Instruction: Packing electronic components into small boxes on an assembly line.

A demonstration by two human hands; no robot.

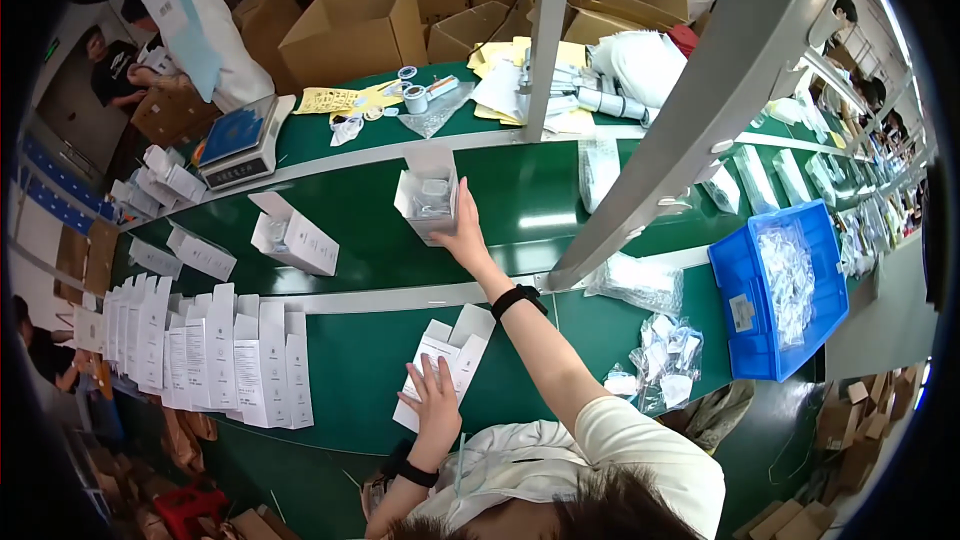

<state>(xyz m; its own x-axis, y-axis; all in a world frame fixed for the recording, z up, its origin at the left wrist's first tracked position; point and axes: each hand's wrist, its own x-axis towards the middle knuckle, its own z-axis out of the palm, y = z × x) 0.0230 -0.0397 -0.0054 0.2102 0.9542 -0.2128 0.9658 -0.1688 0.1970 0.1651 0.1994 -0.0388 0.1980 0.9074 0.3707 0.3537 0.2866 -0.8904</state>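
On the green conveyor belt, an open white carton (415, 217) stands with a clear plastic bag and contents inside. My right hand (463, 233) grips its right side, thumb at the front and fingers along the side wall. On the green near table, another white carton (466, 359) lies tilted with its flap raised. My left hand (436, 410) rests on this carton, fingers spread and stretched over its printed face. A row of white cartons (205, 355) with raised flaps stands to the left of it.
Farther left on the belt (520, 180) is another filled open carton (295, 240). A grey metal post (665, 130) rises right of my right arm. A blue bin (735, 310) of small packets and bagged parts (665, 360) sit at the right. A scale (240, 145) stands far left.
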